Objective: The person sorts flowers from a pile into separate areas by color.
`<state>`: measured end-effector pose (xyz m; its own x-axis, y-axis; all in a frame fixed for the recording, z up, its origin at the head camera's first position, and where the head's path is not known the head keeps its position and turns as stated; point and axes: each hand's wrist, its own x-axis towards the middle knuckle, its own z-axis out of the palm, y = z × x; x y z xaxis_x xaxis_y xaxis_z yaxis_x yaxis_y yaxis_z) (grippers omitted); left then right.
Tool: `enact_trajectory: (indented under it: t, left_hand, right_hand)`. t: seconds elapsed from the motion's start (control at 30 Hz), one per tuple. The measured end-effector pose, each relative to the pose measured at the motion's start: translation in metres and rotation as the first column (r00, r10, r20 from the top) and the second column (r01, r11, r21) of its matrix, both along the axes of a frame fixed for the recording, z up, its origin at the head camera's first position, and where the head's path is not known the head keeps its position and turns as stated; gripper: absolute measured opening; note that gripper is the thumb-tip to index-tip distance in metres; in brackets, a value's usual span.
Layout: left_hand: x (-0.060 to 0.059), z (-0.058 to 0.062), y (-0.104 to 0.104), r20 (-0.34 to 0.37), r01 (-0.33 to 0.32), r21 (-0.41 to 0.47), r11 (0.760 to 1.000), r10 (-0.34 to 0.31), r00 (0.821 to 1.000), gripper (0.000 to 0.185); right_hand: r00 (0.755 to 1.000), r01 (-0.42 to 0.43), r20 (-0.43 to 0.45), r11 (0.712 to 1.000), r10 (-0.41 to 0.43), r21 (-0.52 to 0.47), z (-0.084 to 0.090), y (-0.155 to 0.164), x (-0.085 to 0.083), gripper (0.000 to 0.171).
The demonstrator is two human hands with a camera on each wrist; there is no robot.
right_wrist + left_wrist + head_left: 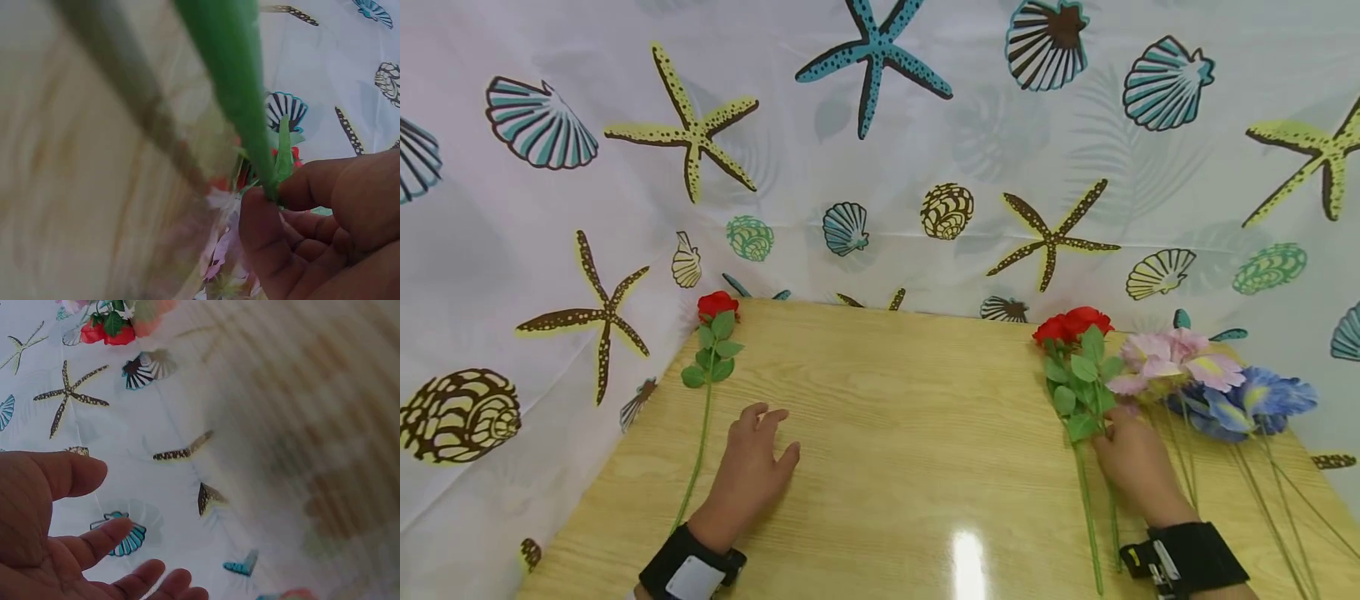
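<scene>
On the right of the table, my right hand (1138,467) pinches the green stem of an artificial red rose (1086,321), one of a small bunch of red roses with leaves. The right wrist view has that green stem (232,81) between thumb and forefinger. My left hand (748,471) is held over the left part of the table, fingers relaxed and apart, holding nothing. Beside it lies a single red rose (718,305), its long stem running toward the near edge and passing behind the left wrist. In the left wrist view the left palm (31,531) is bare.
Pink artificial flowers (1183,362) and blue ones (1255,404) lie right of my right hand, thin stems pointing to the near edge. A white cloth (887,158) printed with starfish and shells hangs behind and beside the wooden table (910,417). Both wrists wear black straps.
</scene>
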<state>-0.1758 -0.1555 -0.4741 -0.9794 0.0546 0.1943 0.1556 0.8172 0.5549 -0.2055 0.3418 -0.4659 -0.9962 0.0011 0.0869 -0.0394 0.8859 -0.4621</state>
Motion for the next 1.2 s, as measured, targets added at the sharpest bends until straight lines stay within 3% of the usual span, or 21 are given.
enact_trajectory:
  t: [0.17, 0.3, 0.4, 0.57, 0.9, 1.2]
  left_hand:
    - [-0.001, 0.0, -0.037, 0.083, -0.125, -0.157, 0.98, 0.14, 0.987, 0.055]
    - [-0.003, -0.001, -0.059, 0.147, -0.154, -0.218, 0.964, 0.188, 0.971, 0.048]
    - [-0.005, -0.001, -0.068, 0.169, -0.161, -0.255, 0.954, 0.207, 0.964, 0.034]
    - [-0.008, 0.003, -0.075, 0.196, -0.122, -0.304, 0.945, 0.187, 0.963, 0.014]
    - [-0.008, 0.007, -0.077, 0.201, -0.087, -0.299, 0.95, 0.152, 0.968, 0.01]
    - [-0.011, 0.004, -0.073, 0.281, -0.071, -0.18, 0.981, 0.12, 0.952, 0.036]
  right_hand:
    - [0.998, -0.037, 0.059, 0.998, 0.034, 0.048, 0.0, 0.01, -0.006, 0.041]
    - [0.99, -0.046, 0.137, 0.999, 0.041, 0.027, 0.0, 0.021, -0.005, 0.049]
    - [0.983, -0.047, 0.178, 0.999, 0.046, 0.003, 0.002, 0.028, 0.0, 0.054]
    - [0.97, -0.05, 0.237, 0.998, 0.057, -0.034, 0.012, 0.031, 0.011, 0.062]
    - [0.968, -0.051, 0.246, 0.999, 0.052, -0.01, 0.028, 0.03, 0.037, 0.072]
    - [0.969, -0.017, 0.244, 1.0, 0.023, -0.025, 0.032, 0.035, 0.05, 0.079]
